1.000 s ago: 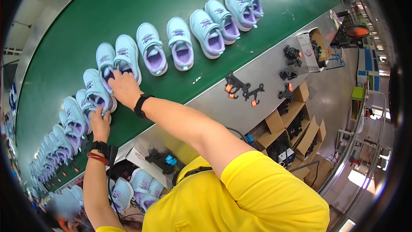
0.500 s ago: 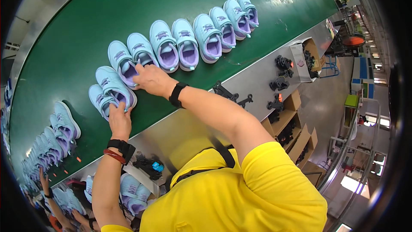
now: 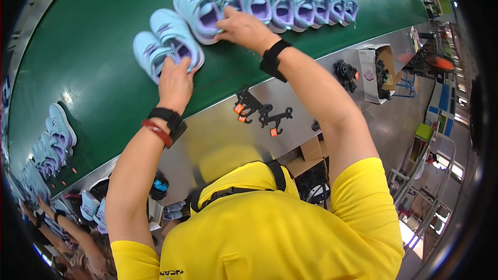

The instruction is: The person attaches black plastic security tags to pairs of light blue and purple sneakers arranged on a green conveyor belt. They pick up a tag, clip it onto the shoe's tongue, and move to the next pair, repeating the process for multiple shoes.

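The left hand [image 3: 175,84] rests on the heel end of a pair of light-blue child's sneakers with lilac linings [image 3: 167,44], which lie side by side on the green conveyor belt [image 3: 93,67]. Its fingers curl over the heels, so the grip looks closed on that pair, though the fingertips are hidden behind the shoes. The right hand [image 3: 244,28] lies on the heel of the next light-blue sneaker with a lilac collar [image 3: 199,4]; its fingers are bent and pressed against the shoe, and whether they pinch it or only push it cannot be told.

Further along the belt, a tight row of matching light-blue sneakers [image 3: 295,0] runs toward the right, each touching its neighbour. A second cluster of the same shoes [image 3: 52,142] sits well apart at the left edge of the view.

To do this step well, it seems best to keep both hands low on the heels, so each shoe slides flat without tipping onto its side. Moving each pair as one unit would keep its toes level and pointing the same way as the row. The pressure should stay light, since the soft collars would likely crumple under a hard squeeze.

On the steel tabletop [image 3: 218,124] near the body lie black plastic shoe hangers with orange tags [image 3: 259,114], well clear of both hands.
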Demonstrator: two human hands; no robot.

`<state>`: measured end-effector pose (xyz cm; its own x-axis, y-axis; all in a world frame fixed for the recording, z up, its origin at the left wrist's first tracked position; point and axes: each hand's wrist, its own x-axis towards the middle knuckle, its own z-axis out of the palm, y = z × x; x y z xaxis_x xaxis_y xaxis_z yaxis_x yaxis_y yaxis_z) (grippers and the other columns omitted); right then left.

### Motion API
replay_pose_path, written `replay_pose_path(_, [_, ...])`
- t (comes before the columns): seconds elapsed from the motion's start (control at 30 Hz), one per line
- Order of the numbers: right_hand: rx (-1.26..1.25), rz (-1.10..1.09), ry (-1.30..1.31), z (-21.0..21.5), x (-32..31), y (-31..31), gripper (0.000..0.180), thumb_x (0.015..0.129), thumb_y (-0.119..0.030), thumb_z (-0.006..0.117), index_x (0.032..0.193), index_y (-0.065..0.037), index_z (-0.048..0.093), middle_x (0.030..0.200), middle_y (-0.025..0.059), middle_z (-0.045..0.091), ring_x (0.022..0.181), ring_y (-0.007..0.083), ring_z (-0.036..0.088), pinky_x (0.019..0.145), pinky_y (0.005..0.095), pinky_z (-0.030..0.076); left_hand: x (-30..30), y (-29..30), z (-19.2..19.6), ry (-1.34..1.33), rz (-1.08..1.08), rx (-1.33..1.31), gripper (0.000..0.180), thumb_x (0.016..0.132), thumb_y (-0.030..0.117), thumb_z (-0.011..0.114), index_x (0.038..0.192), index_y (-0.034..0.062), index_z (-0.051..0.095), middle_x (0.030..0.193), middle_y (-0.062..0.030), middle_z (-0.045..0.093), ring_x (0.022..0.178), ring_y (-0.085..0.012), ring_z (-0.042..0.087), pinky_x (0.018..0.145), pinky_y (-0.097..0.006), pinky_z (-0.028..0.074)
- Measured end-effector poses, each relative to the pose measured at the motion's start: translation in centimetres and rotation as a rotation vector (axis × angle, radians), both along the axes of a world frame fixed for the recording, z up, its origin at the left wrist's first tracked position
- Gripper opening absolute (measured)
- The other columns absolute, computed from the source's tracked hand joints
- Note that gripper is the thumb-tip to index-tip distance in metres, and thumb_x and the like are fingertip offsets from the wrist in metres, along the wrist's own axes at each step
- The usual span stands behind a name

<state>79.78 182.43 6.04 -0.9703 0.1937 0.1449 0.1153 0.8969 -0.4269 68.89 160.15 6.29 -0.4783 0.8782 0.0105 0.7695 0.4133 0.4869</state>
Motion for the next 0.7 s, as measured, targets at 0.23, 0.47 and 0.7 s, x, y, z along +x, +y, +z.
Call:
replay_pose_path(0.23, [0.210, -0.142, 0.197, 1.6, 2.9, 3.8, 0.027, 0.074, -0.020, 0.072, 0.093, -0.006, 0.061, 0.089, 0.0123, 0.056, 0.084, 0.0325, 0.055, 0.074, 0.0424, 0.046, 1.6, 7.9, -0.6, 0.029, 0.035, -0.057, 0.024, 0.083, 0.019, 0.067, 0.104, 0.0112, 0.060, 0.092, -0.0223, 0.053, 0.085, -0.0408, 0.057, 0.072, -0.047, 0.047])
replay_pose_path(0.47, [-0.342, -0.278, -0.454, 3.4, 13.5, -9.5, 0.038, 0.069, -0.013, 0.075, 0.099, -0.003, 0.055, 0.095, 0.0149, 0.056, 0.090, 0.0335, 0.056, 0.078, 0.0421, 0.047, -0.1, 2.4, 2.7, -0.054, -0.227, 0.226, 0.044, 0.076, 0.010, 0.071, 0.116, 0.0064, 0.054, 0.110, -0.0182, 0.058, 0.094, -0.0400, 0.057, 0.081, -0.044, 0.047])
replay_pose_path(0.7, [-0.293, -0.295, -0.365, 2.1, 13.8, -10.3, 0.036, 0.069, -0.006, 0.072, 0.101, -0.003, 0.054, 0.095, 0.0148, 0.057, 0.093, 0.0334, 0.054, 0.081, 0.0414, 0.045, -2.2, -0.2, -0.3, -0.134, -0.129, 0.011, 0.025, 0.074, 0.001, 0.067, 0.097, 0.0069, 0.061, 0.104, -0.0065, 0.061, 0.090, -0.0309, 0.061, 0.076, -0.039, 0.050])
